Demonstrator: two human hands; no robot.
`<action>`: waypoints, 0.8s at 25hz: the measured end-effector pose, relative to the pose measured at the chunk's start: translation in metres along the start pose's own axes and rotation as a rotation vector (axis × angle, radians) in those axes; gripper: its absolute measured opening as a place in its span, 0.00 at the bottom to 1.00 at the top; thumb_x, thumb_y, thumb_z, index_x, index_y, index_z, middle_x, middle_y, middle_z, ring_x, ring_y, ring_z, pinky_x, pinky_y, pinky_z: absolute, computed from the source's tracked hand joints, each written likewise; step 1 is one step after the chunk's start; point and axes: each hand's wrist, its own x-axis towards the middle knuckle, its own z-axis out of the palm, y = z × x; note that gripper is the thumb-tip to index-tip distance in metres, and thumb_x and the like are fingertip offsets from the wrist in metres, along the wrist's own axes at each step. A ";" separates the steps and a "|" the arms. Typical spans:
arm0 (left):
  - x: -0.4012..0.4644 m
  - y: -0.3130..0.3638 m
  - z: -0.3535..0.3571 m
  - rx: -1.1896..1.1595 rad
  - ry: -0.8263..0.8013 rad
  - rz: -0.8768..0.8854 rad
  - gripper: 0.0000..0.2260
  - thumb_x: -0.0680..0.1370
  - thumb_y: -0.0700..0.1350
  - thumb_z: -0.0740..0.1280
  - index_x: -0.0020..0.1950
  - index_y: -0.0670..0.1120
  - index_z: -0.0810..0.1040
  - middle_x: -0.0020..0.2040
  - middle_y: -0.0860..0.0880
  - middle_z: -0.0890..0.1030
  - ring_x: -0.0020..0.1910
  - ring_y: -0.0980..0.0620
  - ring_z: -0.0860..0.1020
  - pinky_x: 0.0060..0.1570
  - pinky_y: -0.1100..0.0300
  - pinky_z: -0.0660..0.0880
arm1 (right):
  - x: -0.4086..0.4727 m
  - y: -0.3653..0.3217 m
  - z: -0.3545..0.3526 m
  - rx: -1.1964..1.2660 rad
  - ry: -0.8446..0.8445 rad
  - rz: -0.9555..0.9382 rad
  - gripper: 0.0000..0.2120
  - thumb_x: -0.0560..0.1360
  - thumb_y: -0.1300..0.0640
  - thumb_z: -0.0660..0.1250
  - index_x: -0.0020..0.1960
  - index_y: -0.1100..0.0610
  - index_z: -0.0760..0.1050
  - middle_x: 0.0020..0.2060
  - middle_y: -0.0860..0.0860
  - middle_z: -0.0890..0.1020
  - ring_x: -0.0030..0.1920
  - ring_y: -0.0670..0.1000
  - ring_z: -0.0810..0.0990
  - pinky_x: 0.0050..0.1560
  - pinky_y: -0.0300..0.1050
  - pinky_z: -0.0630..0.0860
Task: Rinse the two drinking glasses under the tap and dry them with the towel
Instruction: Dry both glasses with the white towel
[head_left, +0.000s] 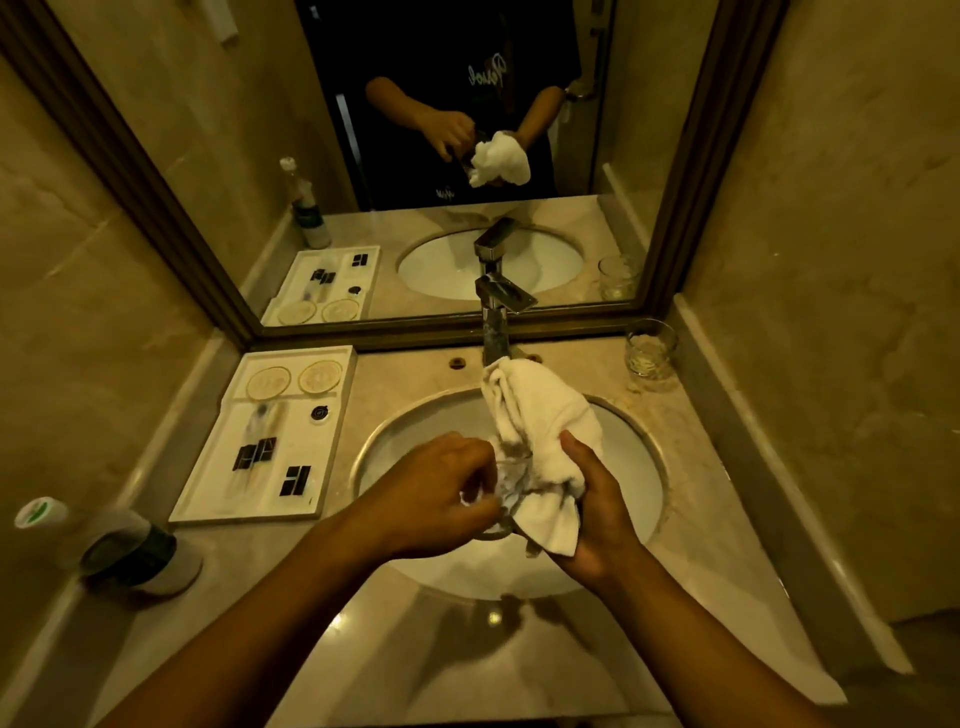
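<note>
- The counter (415, 639) is hemmed by a wall on each side and the mirror (415, 104) behind; open room lies mostly over the sink (631, 467).
- The tray (208, 499) fills the left side, with a bottle (130, 551) lying near its front corner.
- The towel (540, 415), over the sink, is bunched round a glass (511, 475): drying looks under way.
- The right hand (597, 509) clutches towel folds; the left hand (441, 493) grips the glass.
- A second glass (652, 348) stands by the back-right wall, well apart; whether it is rinsed, I cannot tell.
- Next, likely turning the glass inside the cloth, clear of the tap (496, 332).
</note>
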 end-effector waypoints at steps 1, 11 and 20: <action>0.000 0.000 0.002 -0.035 -0.061 -0.008 0.08 0.80 0.55 0.65 0.49 0.51 0.78 0.45 0.55 0.78 0.43 0.58 0.74 0.46 0.63 0.73 | 0.002 0.001 -0.003 -0.068 -0.001 -0.024 0.23 0.78 0.45 0.64 0.70 0.54 0.74 0.65 0.61 0.78 0.67 0.65 0.74 0.70 0.63 0.64; 0.013 -0.010 0.042 -0.751 0.221 -0.352 0.17 0.77 0.33 0.68 0.58 0.53 0.78 0.52 0.54 0.82 0.53 0.56 0.80 0.51 0.63 0.79 | -0.012 0.006 0.009 -1.067 -0.035 -0.412 0.31 0.68 0.47 0.74 0.69 0.42 0.68 0.58 0.38 0.80 0.56 0.39 0.80 0.46 0.33 0.79; 0.008 0.009 0.027 -0.815 0.320 -0.104 0.09 0.79 0.39 0.69 0.46 0.53 0.81 0.43 0.52 0.85 0.45 0.54 0.85 0.48 0.60 0.80 | 0.003 -0.053 0.047 -0.536 0.035 -0.027 0.12 0.78 0.50 0.63 0.55 0.57 0.80 0.40 0.54 0.87 0.38 0.51 0.86 0.38 0.45 0.81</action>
